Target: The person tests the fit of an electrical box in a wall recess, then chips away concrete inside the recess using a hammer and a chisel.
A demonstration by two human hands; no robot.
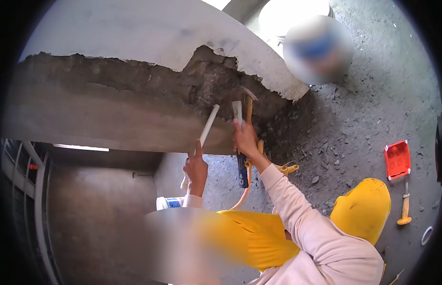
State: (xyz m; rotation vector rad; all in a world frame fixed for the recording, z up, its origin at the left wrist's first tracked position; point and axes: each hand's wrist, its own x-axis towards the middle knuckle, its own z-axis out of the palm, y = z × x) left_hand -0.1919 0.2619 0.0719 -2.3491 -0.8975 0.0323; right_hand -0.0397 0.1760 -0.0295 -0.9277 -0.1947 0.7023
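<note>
My left hand (196, 170) is closed round a slim white pipe (210, 124), whose upper end points at the broken-out patch (211, 78) of the wall. My right hand (245, 138) is closed on a tool with a pale flat end (237, 110) and a black handle (242, 172); its exact kind is unclear. Close against this hand runs an orange tube (249, 110), with a curved, pinkish piece (250, 92) at its top. More yellow-orange tubing (288, 168) lies below my right wrist. Rough grey mortar shows inside the patch.
Rubble (316, 161) covers the floor by the wall. Right of my yellow-clad knee (363, 209) lie a red box (397, 160), a yellow-handled tool (405, 211) and a white ring (426, 235). A white bucket (169, 203) stands beside my left wrist. Some areas are blurred.
</note>
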